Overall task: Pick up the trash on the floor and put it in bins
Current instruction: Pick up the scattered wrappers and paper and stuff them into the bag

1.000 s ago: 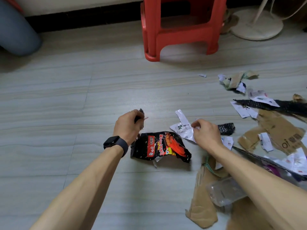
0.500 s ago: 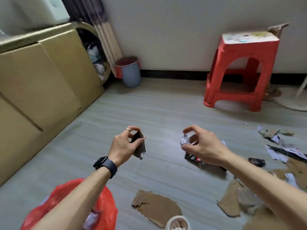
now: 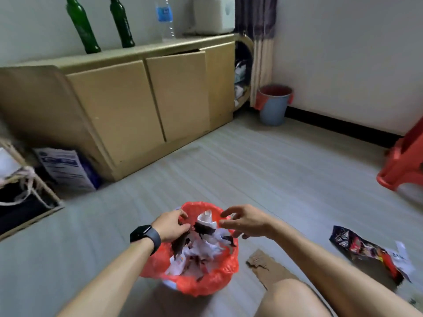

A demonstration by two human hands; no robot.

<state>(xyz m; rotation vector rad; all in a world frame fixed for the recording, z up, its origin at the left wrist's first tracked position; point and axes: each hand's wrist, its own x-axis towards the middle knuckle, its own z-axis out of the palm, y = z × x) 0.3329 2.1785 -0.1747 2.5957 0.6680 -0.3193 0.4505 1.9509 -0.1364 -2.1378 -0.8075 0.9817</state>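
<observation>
Both hands hover right over the mouth of the red-lined bin (image 3: 215,280), close together so that anything let go drops straight onto the heap inside. The right hand (image 3: 248,221) has its fingers (image 3: 229,212) spread apart and holds nothing. The left hand (image 3: 170,226) has its fingers curled toward the thumb just above a dark scrap (image 3: 180,242); whether they pinch it I cannot tell. The trash in the bin, crumpled white paper (image 3: 206,245) mixed with dark bits, reaches near the rim. On the floor (image 3: 286,179) to the right lie 1 snack wrapper (image 3: 364,250) and 1 torn cardboard piece (image 3: 267,265), so the job looks only part done. Further off: 1 blue bin (image 3: 273,108) in the corner, 2 green bottles (image 3: 83,26) and 1 water bottle (image 3: 165,18) on the cabinet (image 3: 114,110), 1 red stool (image 3: 405,163)
</observation>
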